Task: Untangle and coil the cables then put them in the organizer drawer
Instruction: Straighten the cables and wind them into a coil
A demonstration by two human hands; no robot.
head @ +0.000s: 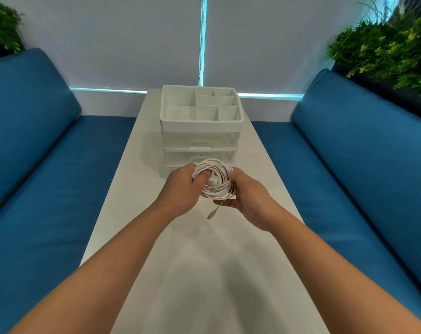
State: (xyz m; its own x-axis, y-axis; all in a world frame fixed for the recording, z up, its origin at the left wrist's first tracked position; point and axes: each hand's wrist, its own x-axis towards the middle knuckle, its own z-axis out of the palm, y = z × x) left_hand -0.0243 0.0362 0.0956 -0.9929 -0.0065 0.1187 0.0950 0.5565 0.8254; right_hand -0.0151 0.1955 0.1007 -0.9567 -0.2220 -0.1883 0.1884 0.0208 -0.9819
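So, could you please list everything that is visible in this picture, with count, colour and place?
cable: one, white, coiled, held above the table in front of the organizer; its plug end hangs loose below the coil
organizer: one, white top tray with empty compartments, two clear drawers below, both closed, at the far end of the table
table: one, white, long, in the middle
sofas: two, blue, one at each side of the table
plants: green, top right and top left corners
wall: pale, with light-blue strips, behind
left hand: grips the coil's left side
right hand: holds the coil's right side
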